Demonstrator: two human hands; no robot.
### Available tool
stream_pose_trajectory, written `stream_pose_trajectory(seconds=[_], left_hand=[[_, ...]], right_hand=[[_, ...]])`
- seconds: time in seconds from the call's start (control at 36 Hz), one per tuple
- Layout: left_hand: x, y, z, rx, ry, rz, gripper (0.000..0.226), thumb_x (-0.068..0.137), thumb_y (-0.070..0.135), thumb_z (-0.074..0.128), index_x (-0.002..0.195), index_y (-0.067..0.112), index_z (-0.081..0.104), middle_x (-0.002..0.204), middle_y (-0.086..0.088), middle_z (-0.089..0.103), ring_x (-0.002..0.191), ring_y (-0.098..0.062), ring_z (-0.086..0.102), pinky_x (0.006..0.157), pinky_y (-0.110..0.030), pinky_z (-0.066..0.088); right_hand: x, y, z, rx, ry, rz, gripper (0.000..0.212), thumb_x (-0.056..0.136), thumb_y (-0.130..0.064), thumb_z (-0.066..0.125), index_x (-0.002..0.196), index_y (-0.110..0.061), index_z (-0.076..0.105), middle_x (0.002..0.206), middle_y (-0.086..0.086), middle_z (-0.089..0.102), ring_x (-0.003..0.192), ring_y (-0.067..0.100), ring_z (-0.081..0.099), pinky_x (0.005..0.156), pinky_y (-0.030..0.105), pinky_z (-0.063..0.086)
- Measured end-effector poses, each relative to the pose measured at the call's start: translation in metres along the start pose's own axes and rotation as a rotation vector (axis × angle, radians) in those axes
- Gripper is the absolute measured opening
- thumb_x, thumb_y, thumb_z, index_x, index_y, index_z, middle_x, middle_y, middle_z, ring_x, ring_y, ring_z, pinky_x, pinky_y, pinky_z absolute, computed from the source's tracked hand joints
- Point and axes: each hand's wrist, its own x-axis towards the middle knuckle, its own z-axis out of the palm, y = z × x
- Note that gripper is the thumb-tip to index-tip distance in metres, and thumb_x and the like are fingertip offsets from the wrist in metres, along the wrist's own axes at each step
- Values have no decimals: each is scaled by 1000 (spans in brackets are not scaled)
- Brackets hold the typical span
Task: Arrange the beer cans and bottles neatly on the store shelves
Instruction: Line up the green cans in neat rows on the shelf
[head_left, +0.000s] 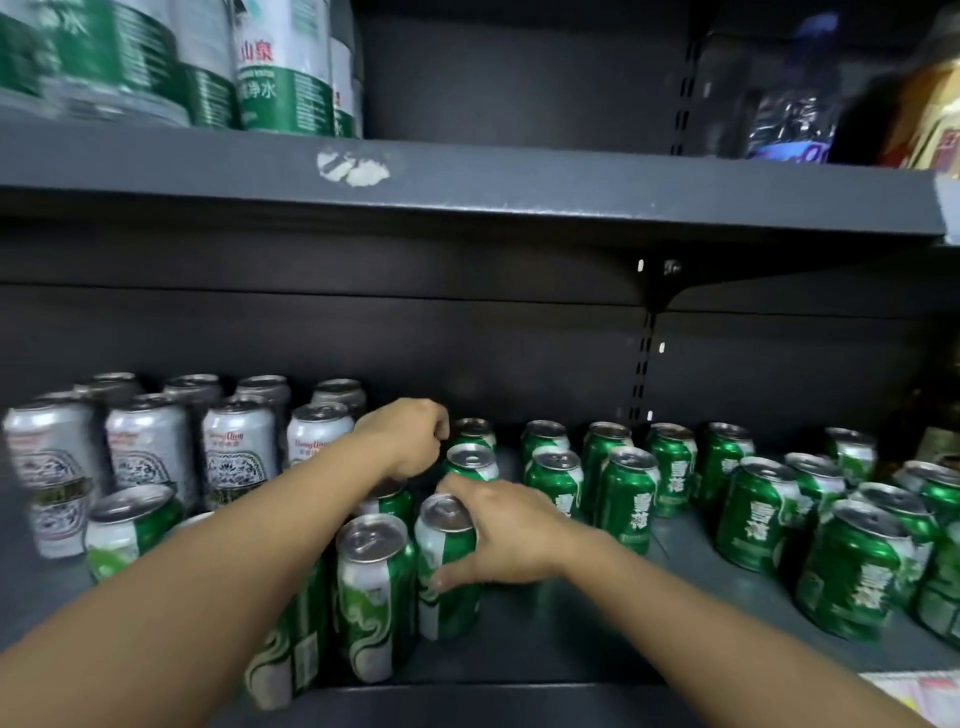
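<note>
— Nearest me, at six o'clock, what stands there?

— Green cans (375, 592), tall, silver-topped, packed tight at the shelf (571, 639) lip; I read them as a row being formed. My right hand (511, 535) wraps one can (447, 561) of that row from its three o'clock side, thumb low on the wall, probably to slide it flush with its neighbour.

— And the left?

— My left hand (410, 439) reaches to twelve o'clock, fingers curled by a rear can (470, 431); whether it grips, I cannot tell.

— The rest?

— Loose green cans (769, 514) stand scattered at three o'clock, well apart and unaligned. Silver cans (236, 447) sit in ranks at ten o'clock. Labels are white and green, somewhat blurred.
</note>
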Motion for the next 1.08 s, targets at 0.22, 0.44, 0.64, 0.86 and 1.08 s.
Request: stream_pose_trajectory(seconds=[0.22, 0.44, 0.64, 0.86, 1.08], left_hand=[[5, -7, 5, -46, -29, -11, 31, 89, 11, 46, 108, 30, 62, 119, 2, 61, 106, -21, 58, 91, -35, 49], [11, 4, 13, -67, -125, 30, 45, 89, 9, 45, 129, 28, 56, 121, -1, 61, 109, -22, 57, 96, -35, 47], [3, 5, 12, -135, -92, 84, 40, 92, 11, 44, 125, 27, 59, 124, -2, 60, 111, -22, 57, 96, -37, 47], [-32, 28, -12, -230, -221, 233, 44, 88, 56, 54, 98, 15, 65, 90, 6, 61, 87, -16, 56, 81, -30, 46], [-41, 32, -6, 183, -277, 202, 59, 68, 63, 73, 104, 18, 59, 97, 5, 60, 91, -17, 57, 79, -31, 49]], right_hand=[[-12, 30, -32, 282, 14, 113, 69, 65, -49, 83, 119, -29, 43, 116, -7, 59, 107, 14, 55, 90, 32, 47], [-12, 26, 2, 277, 22, 146, 68, 60, -46, 87, 111, -31, 44, 106, -9, 58, 100, 15, 56, 85, 34, 49], [-16, 30, 1, 458, -69, 40, 85, 75, -18, 82, 144, -31, 36, 132, -7, 39, 98, -6, 43, 76, -1, 33], [-17, 19, 27, 348, 235, 247, 77, 62, -51, 83, 124, -31, 42, 120, -11, 47, 110, 9, 50, 92, 31, 45], [-33, 27, 54, 940, 44, 215, 84, 75, -3, 78, 136, -36, 31, 119, -15, 59, 106, -7, 56, 83, 7, 44]])
